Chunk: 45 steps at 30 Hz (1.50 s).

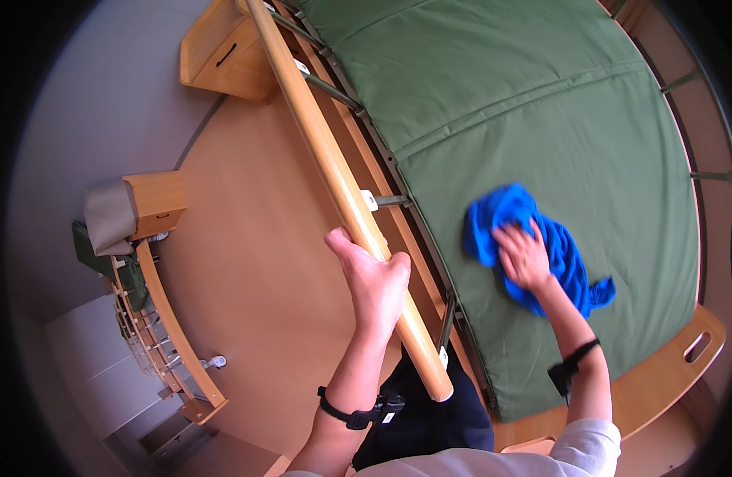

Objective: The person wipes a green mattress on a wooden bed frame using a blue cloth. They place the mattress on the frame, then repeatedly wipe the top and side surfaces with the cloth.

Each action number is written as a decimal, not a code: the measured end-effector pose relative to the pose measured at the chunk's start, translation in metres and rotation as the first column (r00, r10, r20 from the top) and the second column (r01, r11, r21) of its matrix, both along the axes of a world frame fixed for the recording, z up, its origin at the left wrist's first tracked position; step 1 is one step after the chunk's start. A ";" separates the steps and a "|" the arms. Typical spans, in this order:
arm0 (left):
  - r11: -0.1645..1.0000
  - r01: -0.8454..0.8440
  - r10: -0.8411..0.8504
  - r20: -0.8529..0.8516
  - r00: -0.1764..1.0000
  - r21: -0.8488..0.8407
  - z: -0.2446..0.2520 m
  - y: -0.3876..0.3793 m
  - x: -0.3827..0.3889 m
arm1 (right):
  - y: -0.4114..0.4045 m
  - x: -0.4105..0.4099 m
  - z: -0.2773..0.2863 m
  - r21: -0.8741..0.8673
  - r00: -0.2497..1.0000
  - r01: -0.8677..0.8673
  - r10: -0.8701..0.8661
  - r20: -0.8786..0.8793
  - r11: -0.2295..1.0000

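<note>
My left hand (375, 277) grips the rounded wooden side rail (336, 185) of a bed, thumb on one side and fingers hidden beneath. Under my right hand (524, 253) is a crumpled blue cloth (560, 250), pressed against the green mattress (533, 137). My right fingers are spread over the cloth, and one end of it trails towards the foot or head board (664, 375) at the lower right. A seam crosses the mattress beyond the cloth.
Metal posts (393, 201) join the rail to the bed frame. A wooden bedside cabinet (229, 53) stands at the upper left. Across the floor (247, 238) are a second cabinet (160, 203) and another bed (175, 334) with wheels. Another rail (715, 101) runs along the mattress's far side.
</note>
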<state>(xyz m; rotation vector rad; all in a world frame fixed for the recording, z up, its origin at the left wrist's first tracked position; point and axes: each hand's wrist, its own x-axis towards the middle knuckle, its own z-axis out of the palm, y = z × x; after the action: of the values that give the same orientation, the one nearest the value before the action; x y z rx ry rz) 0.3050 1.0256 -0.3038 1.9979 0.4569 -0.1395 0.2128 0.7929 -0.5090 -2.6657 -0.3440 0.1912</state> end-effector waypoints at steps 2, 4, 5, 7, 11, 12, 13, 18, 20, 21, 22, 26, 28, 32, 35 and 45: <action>1.000 -0.001 0.000 -0.020 1.000 -0.011 -0.004 0.000 -0.002 | 0.009 0.076 -0.003 -0.019 0.968 0.134 -0.127 0.215 0.991; 1.000 -0.005 0.004 -0.025 1.000 -0.017 -0.005 0.000 -0.004 | 0.026 0.149 -0.009 -0.014 0.886 0.307 -0.280 0.369 0.952; 1.000 0.000 -0.001 -0.033 0.999 -0.019 -0.005 -0.001 -0.003 | 0.036 0.181 -0.016 0.019 0.856 0.357 -0.336 0.393 0.934; 1.000 0.005 -0.005 -0.024 1.000 0.012 -0.008 0.000 -0.002 | 0.064 0.219 -0.015 0.068 0.875 0.344 -0.346 0.338 0.937; 0.999 -0.018 0.020 -0.049 0.999 0.044 -0.008 0.005 -0.003 | 0.142 0.189 -0.022 0.135 0.965 -0.102 0.065 0.256 0.986; 0.999 -0.011 0.014 -0.048 0.999 0.053 -0.009 0.005 -0.002 | 0.147 0.175 -0.021 0.176 0.970 -0.178 0.143 0.194 0.968; 0.998 -0.014 0.017 -0.043 0.999 0.053 -0.009 0.005 -0.002 | 0.140 0.172 -0.022 0.206 0.945 -0.214 0.149 0.292 0.955; 0.996 -0.019 0.028 -0.110 0.994 0.083 -0.006 0.001 0.000 | 0.023 0.192 -0.023 0.142 0.894 0.061 -0.117 0.432 0.988; 0.993 -0.004 0.012 -0.060 0.998 0.120 -0.005 0.004 -0.003 | -0.036 0.199 -0.024 0.120 0.851 0.302 -0.324 0.413 0.946; 0.996 -0.003 0.007 -0.042 0.999 0.091 -0.011 0.008 -0.005 | -0.062 0.196 -0.024 0.035 0.796 0.449 -0.418 0.438 0.893; 0.999 0.005 -0.004 -0.021 1.000 0.046 -0.017 0.008 -0.006 | -0.092 0.193 -0.028 -0.082 0.735 0.563 -0.454 0.503 0.822; 1.000 -0.022 0.022 -0.038 0.999 0.001 -0.015 0.002 -0.005 | -0.112 0.188 -0.050 -0.199 0.520 0.837 -0.627 0.580 0.510; 0.999 -0.024 0.023 -0.024 0.999 -0.033 -0.013 -0.004 -0.004 | -0.064 0.187 -0.060 -0.011 0.622 0.614 -0.475 0.623 0.789; 1.000 -0.008 0.007 0.068 0.998 0.010 -0.021 0.012 -0.009 | 0.115 0.177 -0.022 0.084 0.910 0.182 -0.200 0.363 0.980; 0.999 -0.021 0.022 0.020 1.000 -0.029 -0.028 0.012 -0.006 | 0.148 0.166 -0.023 0.118 0.977 -0.021 -0.005 0.213 0.993; 1.000 -0.024 0.023 -0.068 0.997 -0.012 -0.006 0.012 0.001 | -0.042 0.072 -0.015 -0.169 0.818 0.527 -0.444 0.366 0.833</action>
<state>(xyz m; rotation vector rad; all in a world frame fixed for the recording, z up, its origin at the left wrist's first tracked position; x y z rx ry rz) 0.3063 1.0380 -0.3093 1.9790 0.5213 -0.1961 0.2843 0.7511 -0.5235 -2.9411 0.3136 -0.3806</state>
